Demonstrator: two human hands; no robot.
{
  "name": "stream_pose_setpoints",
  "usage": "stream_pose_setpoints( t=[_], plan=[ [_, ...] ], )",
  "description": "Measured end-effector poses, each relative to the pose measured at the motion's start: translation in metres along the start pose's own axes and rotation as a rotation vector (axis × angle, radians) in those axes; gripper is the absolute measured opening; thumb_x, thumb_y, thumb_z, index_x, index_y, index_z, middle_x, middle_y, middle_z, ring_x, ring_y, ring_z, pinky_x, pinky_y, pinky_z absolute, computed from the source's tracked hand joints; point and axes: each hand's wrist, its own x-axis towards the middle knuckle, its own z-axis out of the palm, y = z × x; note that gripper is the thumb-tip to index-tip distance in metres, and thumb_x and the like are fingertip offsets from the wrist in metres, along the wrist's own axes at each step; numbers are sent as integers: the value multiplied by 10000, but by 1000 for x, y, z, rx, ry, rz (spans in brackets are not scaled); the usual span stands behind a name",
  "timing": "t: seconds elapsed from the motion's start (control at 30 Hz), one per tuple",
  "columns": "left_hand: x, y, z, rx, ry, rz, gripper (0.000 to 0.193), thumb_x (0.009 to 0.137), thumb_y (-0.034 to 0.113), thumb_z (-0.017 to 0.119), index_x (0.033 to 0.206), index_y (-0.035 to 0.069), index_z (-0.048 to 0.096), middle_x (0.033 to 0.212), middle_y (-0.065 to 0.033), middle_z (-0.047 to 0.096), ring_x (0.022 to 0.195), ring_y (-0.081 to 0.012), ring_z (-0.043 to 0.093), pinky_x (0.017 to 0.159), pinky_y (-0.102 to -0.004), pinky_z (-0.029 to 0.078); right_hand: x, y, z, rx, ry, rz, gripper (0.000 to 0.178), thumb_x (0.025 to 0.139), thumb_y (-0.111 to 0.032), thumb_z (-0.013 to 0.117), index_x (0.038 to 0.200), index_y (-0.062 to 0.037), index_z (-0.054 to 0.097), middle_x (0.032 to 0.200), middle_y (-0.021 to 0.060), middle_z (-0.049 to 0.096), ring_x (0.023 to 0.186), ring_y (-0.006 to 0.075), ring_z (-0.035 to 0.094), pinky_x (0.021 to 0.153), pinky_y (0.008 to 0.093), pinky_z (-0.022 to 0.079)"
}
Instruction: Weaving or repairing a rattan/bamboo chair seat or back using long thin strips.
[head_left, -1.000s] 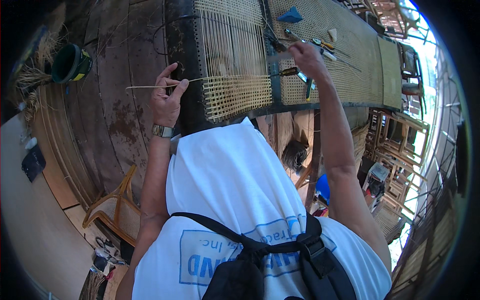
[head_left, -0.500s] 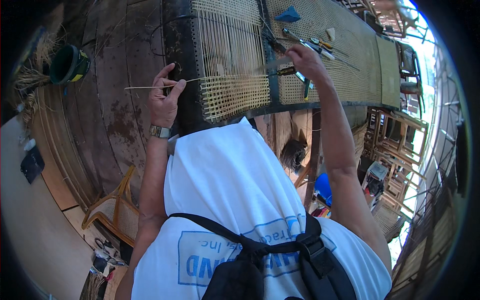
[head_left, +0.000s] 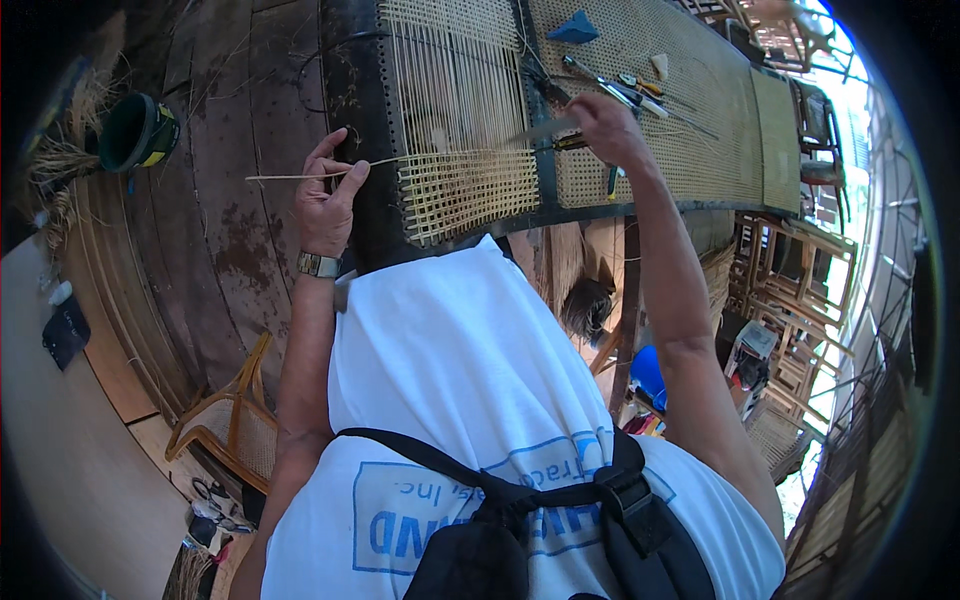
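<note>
One-handedly pinching probably light, springy cane strand (head_left: 280,178) in left hand (head_left: 325,208), safest gripped near weave (head_left: 470,195); clenching flat strip (head_left: 545,130) in right hand (head_left: 611,130).

The left hand (head_left: 324,212) pinches a pale cane strand (head_left: 275,178) beside a dark frame (head_left: 350,95). The right hand (head_left: 608,130) holds a blurred, flat tool (head_left: 545,130) over a partly woven cane panel (head_left: 470,195). Hand tools (head_left: 622,92) and a blue scrap (head_left: 573,27) lie on closely woven cane (head_left: 700,65) to the right.
</note>
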Motion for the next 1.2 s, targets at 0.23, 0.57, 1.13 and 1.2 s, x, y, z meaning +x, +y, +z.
stream_pose_setpoints(
  t=[0.23,0.57,1.13,1.2],
  plan=[
    [0,-3,-1,17,-1,-1,127,854,137,788,796,86,686,1335,-88,644,1255,-208,560,1038,-358,414,1,-2,1,67,-30,-24,246,966,-245,561,1070,-79,709,910,149,705,830,281,686,768,393,523],
    [1,1,-2,20,-11,14,121,854,137,787,798,82,695,1338,-93,644,1245,-209,567,1035,-365,414,6,-7,-8,129,158,54,247,957,-241,579,1064,-63,713,914,135,710,834,282,685,771,387,524],
    [1,0,-3,18,-28,12,136,857,167,787,792,92,694,1347,-80,642,1265,-216,562,1049,-382,418,-3,-8,6,200,72,19,239,974,-234,572,1074,-71,714,882,119,692,799,223,653,736,378,505],
    [2,-4,-4,25,-28,20,137,857,167,787,792,91,694,1347,-81,642,1265,-217,563,1048,-381,418,-5,-10,5,228,137,57,238,975,-235,572,1061,-68,718,881,118,693,794,224,650,738,378,503]
  ],
)
